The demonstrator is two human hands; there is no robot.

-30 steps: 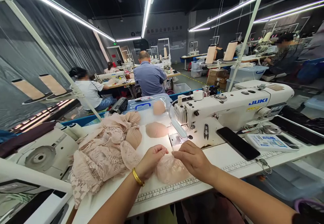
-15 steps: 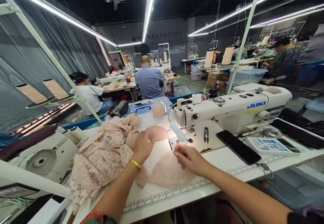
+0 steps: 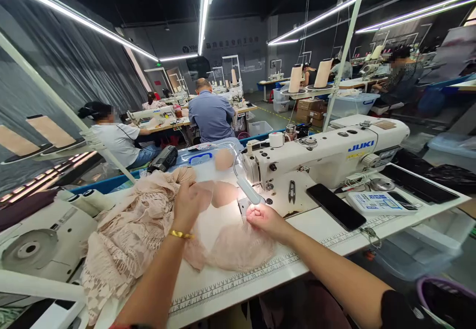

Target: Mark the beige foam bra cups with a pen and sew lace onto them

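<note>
My left hand (image 3: 187, 205), with a gold bracelet on its wrist, is closed on the edge of a thin beige fabric piece (image 3: 203, 195). Another beige fabric piece (image 3: 225, 194) lies just right of it on the white table. My right hand (image 3: 267, 224) is closed, fingers curled, just below the lamp (image 3: 248, 190) at the needle end of the sewing machine (image 3: 316, 155). Its fingertips pinch the top of a sheer beige fabric piece (image 3: 241, 249), which spreads over the table towards me. Left of my left hand is a heap of beige lace (image 3: 130, 230).
Thread snips (image 3: 292, 191) lie on the machine bed, beside a black phone (image 3: 335, 206) and a white-and-blue box (image 3: 379, 202). A printed ruler (image 3: 223, 287) runs along the table's front edge. Behind stands a clear lidded bin (image 3: 232, 145); co-workers sit farther off.
My view has turned slightly right. My left hand has moved left with a beige piece, baring another beside it. My right hand's fingers have curled in more tightly.
</note>
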